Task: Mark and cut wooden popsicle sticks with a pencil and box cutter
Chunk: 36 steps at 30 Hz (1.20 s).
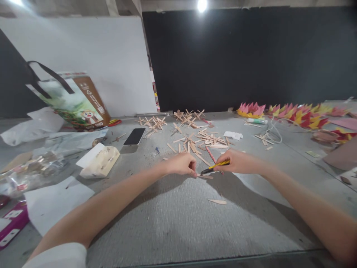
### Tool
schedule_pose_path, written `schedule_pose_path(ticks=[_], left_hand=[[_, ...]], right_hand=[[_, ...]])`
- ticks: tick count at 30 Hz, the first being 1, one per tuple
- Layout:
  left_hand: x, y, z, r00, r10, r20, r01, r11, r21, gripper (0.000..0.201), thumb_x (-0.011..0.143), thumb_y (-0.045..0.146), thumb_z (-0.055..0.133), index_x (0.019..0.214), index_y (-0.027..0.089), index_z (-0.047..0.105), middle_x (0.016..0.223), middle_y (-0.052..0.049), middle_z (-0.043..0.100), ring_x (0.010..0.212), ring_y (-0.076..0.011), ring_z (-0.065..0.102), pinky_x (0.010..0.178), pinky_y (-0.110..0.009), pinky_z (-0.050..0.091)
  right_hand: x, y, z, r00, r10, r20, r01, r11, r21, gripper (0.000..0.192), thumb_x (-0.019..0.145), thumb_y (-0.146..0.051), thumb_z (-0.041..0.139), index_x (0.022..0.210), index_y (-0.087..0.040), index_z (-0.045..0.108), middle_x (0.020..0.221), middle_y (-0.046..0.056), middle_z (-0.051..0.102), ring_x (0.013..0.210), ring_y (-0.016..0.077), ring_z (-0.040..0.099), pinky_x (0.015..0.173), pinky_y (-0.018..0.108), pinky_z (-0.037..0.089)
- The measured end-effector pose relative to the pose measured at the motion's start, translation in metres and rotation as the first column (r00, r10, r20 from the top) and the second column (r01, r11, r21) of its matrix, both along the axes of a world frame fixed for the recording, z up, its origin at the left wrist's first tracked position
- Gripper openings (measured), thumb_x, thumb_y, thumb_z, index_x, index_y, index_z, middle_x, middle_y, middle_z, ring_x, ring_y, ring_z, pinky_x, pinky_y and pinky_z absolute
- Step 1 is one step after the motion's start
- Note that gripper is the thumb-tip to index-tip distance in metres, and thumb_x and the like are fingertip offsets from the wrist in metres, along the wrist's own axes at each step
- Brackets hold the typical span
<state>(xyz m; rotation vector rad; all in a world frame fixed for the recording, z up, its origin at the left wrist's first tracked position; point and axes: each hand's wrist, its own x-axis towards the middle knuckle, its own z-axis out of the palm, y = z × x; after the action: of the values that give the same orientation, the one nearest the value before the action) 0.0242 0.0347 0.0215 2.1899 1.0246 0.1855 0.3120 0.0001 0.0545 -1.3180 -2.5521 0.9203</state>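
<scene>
Item: cutting of a wooden craft stick, recorded in the head view.

Left hand (182, 164): closed in a loose fist, fingertips pinched on one end of a thin wooden stick (205, 176), which was pressed flat on the grey work surface (173, 219) between the two hands.

Right hand (237, 161): closed round a yellow-and-black utility knife (215, 166), the blade end lowered to the stick just beside the left fingertips. Whether the blade had bitten into the wood could not be told.

Step in hand, as judged: trimming or scoring of the held stick. The next move would call for a steady downward draw of the blade, with the left fingertips kept clear of its path and the stick held from sliding.

Nearby stock: a loose heap of sticks (205, 139) just beyond the hands; assembled stick crosses (188, 116) farther back; one offcut (217, 201) lying nearer the body.

Surface and room: a phone (135, 136), face up; a printed carrier bag (74, 102) with black handles; a small pale box (99, 161); white paper (55, 199); a row of pink, red and yellow folded paper flowers (295, 113) at the far right. A white board and a black wall panel were set behind, under a ceiling lamp.
</scene>
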Motion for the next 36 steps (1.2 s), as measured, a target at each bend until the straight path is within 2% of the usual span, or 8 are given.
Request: schedule_pose_path(ticks=[13,19,27,36], left_hand=[[0.002,-0.007,0.006,0.996,0.001,-0.093,0.003,0.999,0.038,0.023,0.078,0.03,0.091,0.073,0.021,0.072,0.073,0.002,0.074,0.067,-0.0151,0.064,0.061,-0.026,0.037],[0.001,-0.005,0.003,0.994,-0.006,-0.105,0.009,0.999,0.03,0.024,0.08,0.033,0.091,0.075,0.021,0.07,0.075,0.002,0.074,0.07,-0.0152,0.066,0.061,-0.027,0.037],[0.001,-0.004,0.003,0.991,-0.011,-0.132,0.012,1.0,0.009,0.025,0.082,0.036,0.091,0.078,0.021,0.071,0.078,0.003,0.074,0.073,-0.0144,0.065,0.064,-0.026,0.037],[0.004,-0.009,0.011,0.982,0.001,-0.19,0.004,1.0,0.027,0.023,0.084,0.035,0.089,0.08,0.021,0.071,0.08,0.002,0.075,0.075,-0.0152,0.066,0.065,-0.027,0.037]], right_hand=[[-0.002,-0.002,0.003,0.999,0.013,0.05,-0.014,1.0,0.021,0.056,0.099,-0.068,0.061,0.072,-0.022,0.076,0.055,-0.001,0.052,0.052,0.0124,0.037,0.054,0.031,0.021],[-0.002,-0.005,0.005,0.995,0.011,0.095,-0.017,0.998,0.065,0.053,0.101,-0.066,0.059,0.077,-0.023,0.077,0.061,0.001,0.063,0.053,0.0128,0.042,0.055,0.031,0.023],[-0.003,-0.007,0.009,0.99,0.022,0.137,-0.031,0.997,0.064,0.053,0.103,-0.066,0.055,0.086,-0.022,0.08,0.068,0.001,0.068,0.056,0.0126,0.044,0.056,0.03,0.026],[-0.003,-0.007,0.01,0.99,0.013,0.142,-0.024,0.997,0.076,0.05,0.104,-0.062,0.056,0.088,-0.023,0.081,0.068,0.0,0.069,0.057,0.0127,0.048,0.056,0.029,0.027]])
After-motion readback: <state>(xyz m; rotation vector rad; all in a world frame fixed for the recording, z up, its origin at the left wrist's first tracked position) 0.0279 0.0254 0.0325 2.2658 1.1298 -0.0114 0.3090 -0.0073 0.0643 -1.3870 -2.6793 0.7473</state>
